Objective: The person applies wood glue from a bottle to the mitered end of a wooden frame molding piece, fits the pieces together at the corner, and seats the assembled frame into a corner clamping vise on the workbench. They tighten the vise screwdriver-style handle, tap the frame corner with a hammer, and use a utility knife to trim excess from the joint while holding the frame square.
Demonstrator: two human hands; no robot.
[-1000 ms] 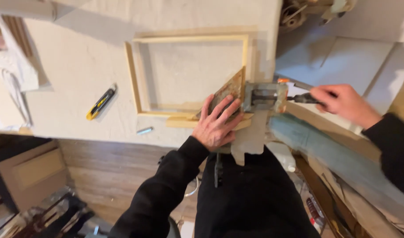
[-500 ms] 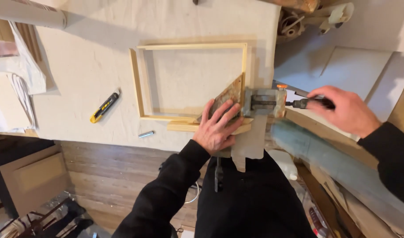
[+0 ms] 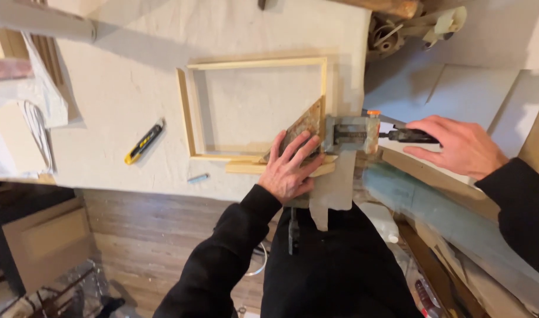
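At the far left edge of the head view lies a heap of pale papers [image 3: 22, 118], partly off the tabletop [image 3: 116, 76], which is covered in a rough off-white sheet. Next along, a yellow-and-black utility knife [image 3: 144, 142] lies at a slant on that sheet, well apart from the hands, and a small bluish stub [image 3: 197, 177] (perhaps a chalk or a pencil end; it is too small to tell) rests near the front edge of the table.

Further right sits a rectangular wooden frame [image 3: 190, 109] of light strips, lying flat on the sheet. Its near right corner is held in a metal corner clamp [image 3: 347, 133], whose worn triangular plate [image 3: 302, 126] reaches into the frame's inside corner. A loose wooden strip [image 3: 252, 167] lies along the frame's near rail, just beside it.

The left hand [image 3: 290, 168] is spread open, palm down, fingers fanned, pressing on the triangular plate and on the frame's corner; it grips nothing, only bears down. Its black sleeve runs back toward the body.

The clamp overhangs the right edge of the table, with a small orange piece at its top. From it a dark handle [image 3: 412, 136] sticks out to the right. The right hand [image 3: 461, 147] is curled over this handle, fingers wrapped about its end. Beyond it, pale boards [image 3: 481, 94] lean below the table's side.
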